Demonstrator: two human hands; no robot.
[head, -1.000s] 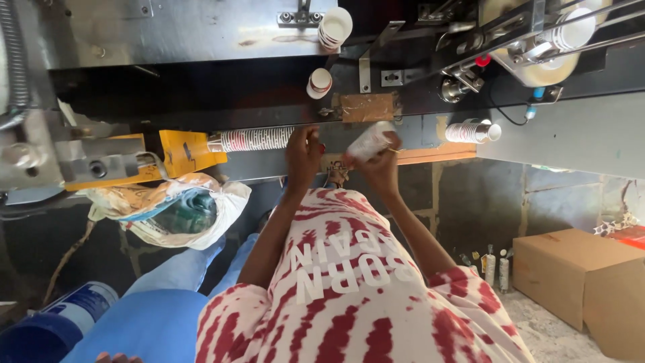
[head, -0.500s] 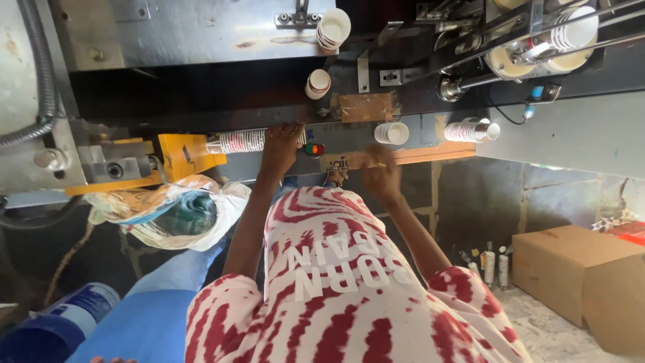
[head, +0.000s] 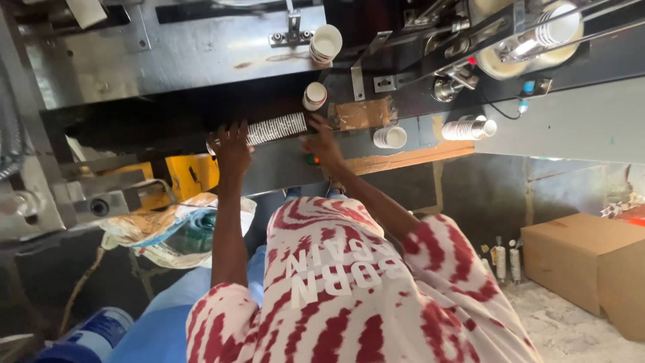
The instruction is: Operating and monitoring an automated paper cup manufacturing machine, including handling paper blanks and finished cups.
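A long stack of paper cups lies on its side on the machine's ledge. My left hand is pressed over the stack's left end. My right hand holds its right end, so the stack sits between both palms. A short stack of white cups stands on the ledge just right of my right hand. My red-and-white shirt fills the lower middle of the view.
More cup stacks sit on the machine, and in a rail holder. A yellow part and a crumpled plastic bag are on the left. A cardboard box and small bottles stand on the right.
Both hands held a short cup stack together, then set it down on the ledge. My left hand moved left to the long stack's far end and my right hand came to its near end.
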